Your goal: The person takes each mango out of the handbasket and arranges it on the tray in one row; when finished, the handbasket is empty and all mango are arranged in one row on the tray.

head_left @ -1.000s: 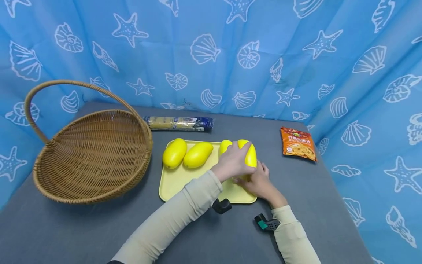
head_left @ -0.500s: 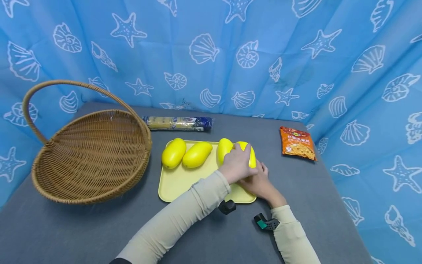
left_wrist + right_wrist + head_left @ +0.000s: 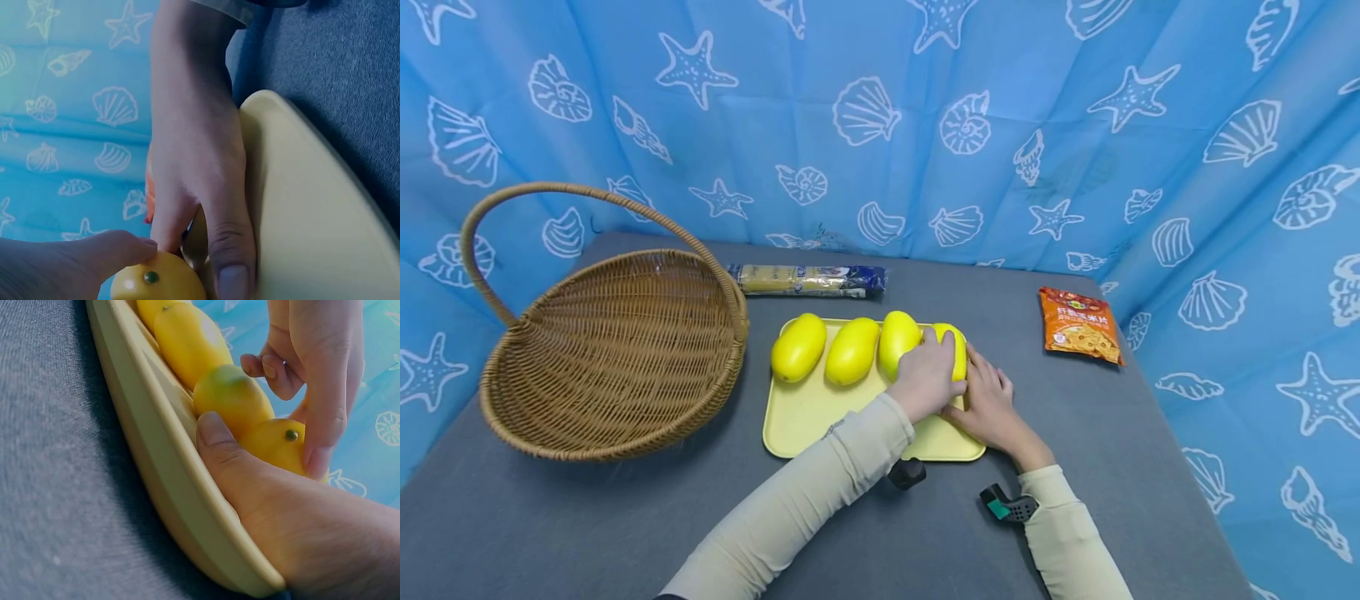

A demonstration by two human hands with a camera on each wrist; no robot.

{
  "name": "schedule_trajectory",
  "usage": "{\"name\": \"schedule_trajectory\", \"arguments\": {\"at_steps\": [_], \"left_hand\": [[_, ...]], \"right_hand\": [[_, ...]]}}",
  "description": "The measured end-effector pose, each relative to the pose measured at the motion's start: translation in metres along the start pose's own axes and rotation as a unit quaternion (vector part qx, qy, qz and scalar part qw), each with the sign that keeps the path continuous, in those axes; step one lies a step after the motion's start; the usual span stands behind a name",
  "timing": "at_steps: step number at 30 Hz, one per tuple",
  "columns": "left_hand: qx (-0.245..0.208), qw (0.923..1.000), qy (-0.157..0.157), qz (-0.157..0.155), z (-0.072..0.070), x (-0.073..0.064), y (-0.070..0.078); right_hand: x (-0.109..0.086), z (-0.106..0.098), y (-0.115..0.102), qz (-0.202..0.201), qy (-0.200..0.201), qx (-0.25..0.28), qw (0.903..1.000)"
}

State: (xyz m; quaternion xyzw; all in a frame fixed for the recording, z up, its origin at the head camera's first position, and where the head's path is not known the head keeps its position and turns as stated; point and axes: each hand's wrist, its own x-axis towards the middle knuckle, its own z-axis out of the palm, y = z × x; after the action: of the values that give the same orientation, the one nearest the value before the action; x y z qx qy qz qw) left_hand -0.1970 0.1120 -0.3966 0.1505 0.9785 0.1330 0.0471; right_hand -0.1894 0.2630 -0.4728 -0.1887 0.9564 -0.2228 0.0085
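Observation:
Near the right end of a pale yellow tray [image 3: 805, 425], my left hand [image 3: 925, 375] grips the rightmost yellow mango [image 3: 959, 358]. The left thumb presses near its green stem dot in the left wrist view. Three more mangoes stand side by side along the tray's back: one at the left [image 3: 798, 347], one beside it [image 3: 852, 350] and one [image 3: 898, 340] next to the left fingers. My right hand [image 3: 988, 408] rests at the tray's right edge, fingers extended beside the held mango. Its thumb [image 3: 215, 434] lies straight over the rim, close to the mangoes.
A wicker basket [image 3: 610, 358] with a tall handle stands left of the tray. Behind the tray lies a long clear-and-blue packet [image 3: 805, 281]. An orange snack bag [image 3: 1081, 325] is at the right. A blue shell-patterned curtain [image 3: 880, 150] borders the grey table [image 3: 880, 533].
My left hand has moved slightly left and lowered the held mango. The third mango has shifted left, and the second one now stands more upright. The right fingers have straightened a little.

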Motion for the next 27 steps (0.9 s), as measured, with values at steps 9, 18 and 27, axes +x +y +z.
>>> {"name": "schedule_trajectory", "arguments": {"at_steps": [9, 18, 27], "left_hand": [[0.017, 0.9993, 0.029, -0.014, 0.0081, 0.0021, 0.0044], [0.012, 0.9988, 0.042, -0.023, 0.0066, -0.0004, 0.008], [0.013, 0.9988, 0.032, -0.035, 0.0061, -0.0016, 0.008]], "right_hand": [[0.0011, 0.0003, 0.0001, -0.003, 0.004, 0.001, 1.0], [0.0016, 0.0006, 0.0021, -0.001, 0.003, -0.002, 1.0], [0.0007, 0.002, 0.0032, 0.008, 0.01, 0.018, 0.9998]]}}
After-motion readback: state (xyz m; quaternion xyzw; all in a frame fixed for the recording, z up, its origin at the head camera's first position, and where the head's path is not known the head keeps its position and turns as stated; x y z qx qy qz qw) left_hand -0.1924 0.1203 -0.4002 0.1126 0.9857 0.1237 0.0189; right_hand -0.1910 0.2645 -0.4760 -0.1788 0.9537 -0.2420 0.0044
